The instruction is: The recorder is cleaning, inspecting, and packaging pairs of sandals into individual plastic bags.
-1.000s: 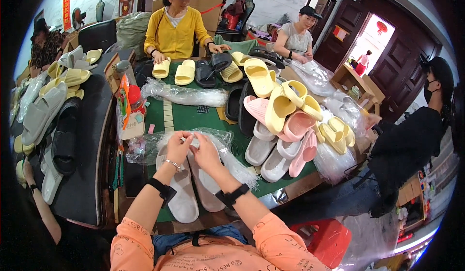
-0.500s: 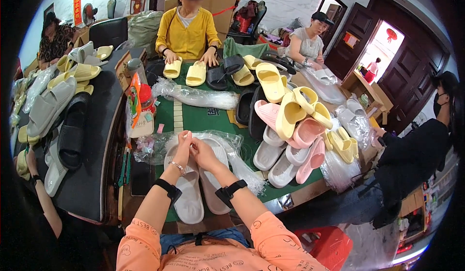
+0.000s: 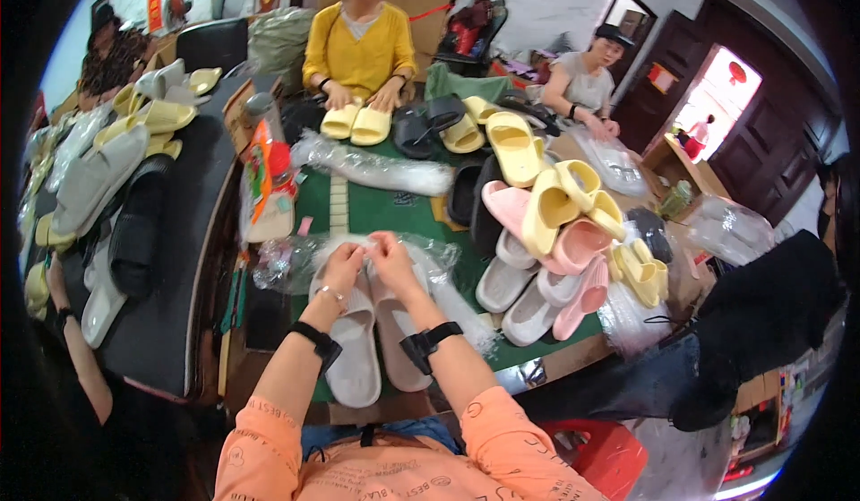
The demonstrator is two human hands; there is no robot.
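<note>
My left hand (image 3: pixel 342 270) and right hand (image 3: pixel 392 263) nearly met above two grey slippers (image 3: pixel 355 368), paired but heels uncovered, by the near edge of the table (image 3: pixel 376 210); I couldn't tell whether they pinched anything.

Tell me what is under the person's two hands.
Two grey slippers lie beneath the left hand and right hand, with clear plastic near the far ends. Parts covered by the hands cannot be seen.

A slipper pair (image 3: pixel 354 362) lies on the table (image 3: pixel 376 216), left of a slipper pile (image 3: pixel 548 210), before a plastic bundle (image 3: pixel 385 169)
</note>
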